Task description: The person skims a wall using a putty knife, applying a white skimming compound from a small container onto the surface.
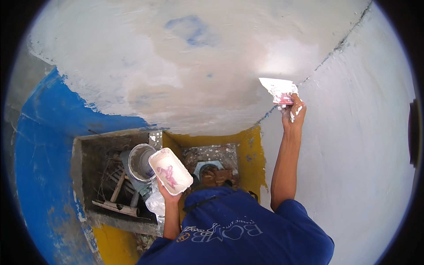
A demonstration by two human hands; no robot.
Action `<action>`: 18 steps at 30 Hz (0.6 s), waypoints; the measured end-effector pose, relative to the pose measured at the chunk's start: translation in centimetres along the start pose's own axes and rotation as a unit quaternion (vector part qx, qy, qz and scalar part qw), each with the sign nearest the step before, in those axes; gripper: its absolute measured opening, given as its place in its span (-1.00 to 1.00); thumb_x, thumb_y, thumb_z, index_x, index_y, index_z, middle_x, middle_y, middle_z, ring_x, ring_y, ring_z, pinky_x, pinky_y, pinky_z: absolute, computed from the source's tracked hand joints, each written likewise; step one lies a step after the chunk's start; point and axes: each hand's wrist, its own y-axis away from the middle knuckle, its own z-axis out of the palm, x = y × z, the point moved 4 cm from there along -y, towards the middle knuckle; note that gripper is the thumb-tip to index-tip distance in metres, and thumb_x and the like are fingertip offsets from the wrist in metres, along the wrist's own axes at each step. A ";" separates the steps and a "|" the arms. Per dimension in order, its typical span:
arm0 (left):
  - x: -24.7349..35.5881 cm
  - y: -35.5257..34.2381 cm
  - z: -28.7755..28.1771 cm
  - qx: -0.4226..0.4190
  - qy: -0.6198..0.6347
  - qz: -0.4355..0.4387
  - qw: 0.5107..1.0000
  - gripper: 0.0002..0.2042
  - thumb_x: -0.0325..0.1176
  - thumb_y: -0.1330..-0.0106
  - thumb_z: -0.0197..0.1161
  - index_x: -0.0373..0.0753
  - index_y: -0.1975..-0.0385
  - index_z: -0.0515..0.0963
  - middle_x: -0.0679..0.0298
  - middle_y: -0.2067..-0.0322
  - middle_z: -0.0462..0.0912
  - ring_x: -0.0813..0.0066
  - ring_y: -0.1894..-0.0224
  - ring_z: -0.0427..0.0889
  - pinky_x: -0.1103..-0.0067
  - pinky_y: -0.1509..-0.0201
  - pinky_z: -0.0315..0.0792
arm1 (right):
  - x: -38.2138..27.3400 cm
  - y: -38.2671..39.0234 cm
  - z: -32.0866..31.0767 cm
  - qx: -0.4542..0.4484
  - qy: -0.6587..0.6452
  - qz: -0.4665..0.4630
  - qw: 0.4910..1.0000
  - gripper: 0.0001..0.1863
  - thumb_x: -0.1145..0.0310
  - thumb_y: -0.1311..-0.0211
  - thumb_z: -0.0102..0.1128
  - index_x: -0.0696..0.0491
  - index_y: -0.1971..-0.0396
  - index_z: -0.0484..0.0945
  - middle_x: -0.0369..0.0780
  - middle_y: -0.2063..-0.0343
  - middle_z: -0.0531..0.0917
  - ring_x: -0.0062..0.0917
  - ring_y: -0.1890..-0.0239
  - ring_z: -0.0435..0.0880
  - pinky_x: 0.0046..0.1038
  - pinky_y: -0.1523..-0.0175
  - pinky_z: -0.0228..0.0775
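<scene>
My right hand [295, 115], smeared with white putty, is raised near the corner where two walls meet. Its fingers are closed on a putty spreader [277, 86], whose flat blade is thickly coated in white and shows pink near the grip. Whether the blade touches the wall I cannot tell. Lower down, my left hand [170, 194] is closed around a rectangular white tub [176, 173]; pinkish smears mark its inside. The wall ahead [176, 75] carries patchy white and grey filler, with blue showing through in spots.
A round bucket [140, 164] stands behind the tub, on a concrete basin [77, 172] holding wood scraps [118, 187] and clear plastic [155, 201]. Blue-painted wall [39, 145] lies left, a smooth pale wall [349, 154] right. Between yellow lower walls [251, 154] sits a pale blue fixture [204, 167].
</scene>
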 end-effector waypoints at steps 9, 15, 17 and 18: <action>-0.8 0.0 1.2 -0.032 -0.016 -0.018 0.999 -0.52 0.02 -0.36 -0.07 0.00 -0.23 0.25 0.21 -0.18 0.33 0.19 -0.23 0.30 0.08 -0.26 0.23 | -0.2 -2.6 2.1 -0.039 -0.002 0.007 0.999 -0.82 0.45 -0.09 0.13 0.28 0.39 0.50 -0.12 0.54 0.57 -0.46 0.65 0.52 -0.46 0.56 0.47; -1.1 -0.2 0.8 -0.028 -0.006 -0.025 0.999 -0.46 0.04 -0.35 -0.07 -0.06 -0.27 0.21 0.19 -0.19 0.34 0.11 -0.20 0.36 0.07 -0.25 0.24 | 0.7 -0.3 -0.8 -0.057 -0.014 -0.059 0.997 -0.82 0.41 -0.12 0.14 0.25 0.38 0.51 -0.17 0.55 0.58 -0.51 0.57 0.55 -0.47 0.52 0.36; -1.3 -0.3 0.5 -0.026 0.002 -0.028 0.999 -0.46 0.04 -0.35 -0.08 -0.07 -0.27 0.21 0.18 -0.20 0.34 0.10 -0.19 0.37 0.06 -0.25 0.24 | 8.5 -0.1 -3.9 0.007 -0.015 0.023 1.000 -0.82 0.40 -0.13 0.14 0.23 0.39 0.51 -0.18 0.55 0.58 -0.52 0.60 0.53 -0.48 0.54 0.37; -1.5 -0.3 -0.1 -0.023 0.007 -0.036 0.999 -0.43 0.07 -0.34 -0.06 -0.07 -0.28 0.21 0.20 -0.22 0.33 0.09 -0.22 0.34 0.03 -0.27 0.20 | 13.5 0.1 -5.6 0.005 0.007 0.100 0.995 -0.84 0.39 -0.14 0.14 0.19 0.38 0.51 -0.20 0.55 0.58 -0.54 0.61 0.52 -0.48 0.55 0.37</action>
